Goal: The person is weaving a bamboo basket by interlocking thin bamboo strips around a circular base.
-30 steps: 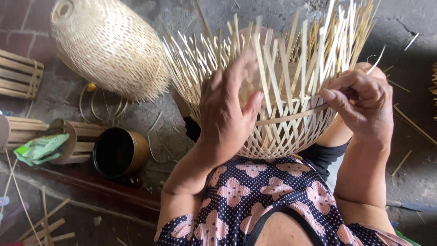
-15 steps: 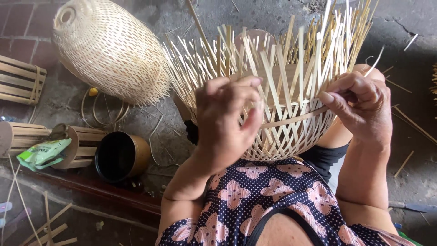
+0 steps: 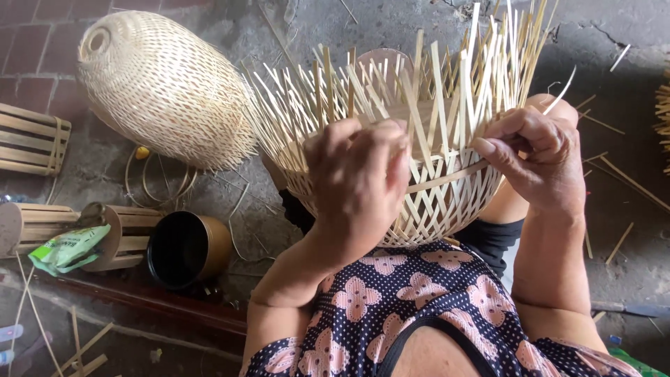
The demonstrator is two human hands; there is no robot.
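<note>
Change: since the earlier frames the left hand (image 3: 359, 185) has curled from a flat press into a closed fist-like hold on the front uprights, and the horizontal strip now runs further across the weave.
Basket: the half-woven bamboo basket (image 3: 419, 202) sits in the person's lap, leaning against the body, open mouth turned away, loose uprights fanning upward.
Left hand: fingers bent shut over the uprights at the basket's front wall, bracing it.
Right hand: the right hand (image 3: 537, 157) pinches the weaving strip (image 3: 447, 178) between thumb and fingers at the basket's right edge.
Doing it well: judged from this, the strip should stay taut and level, passing alternately over and under each upright, while the bracing hand keeps the stakes evenly spaced so the row beds snug on the one below.
Nearby: a finished woven shade (image 3: 164, 87) lies on the floor to the left, a dark round pot (image 3: 185, 248) below it, slatted bamboo frames (image 3: 31, 139) further left.
</note>
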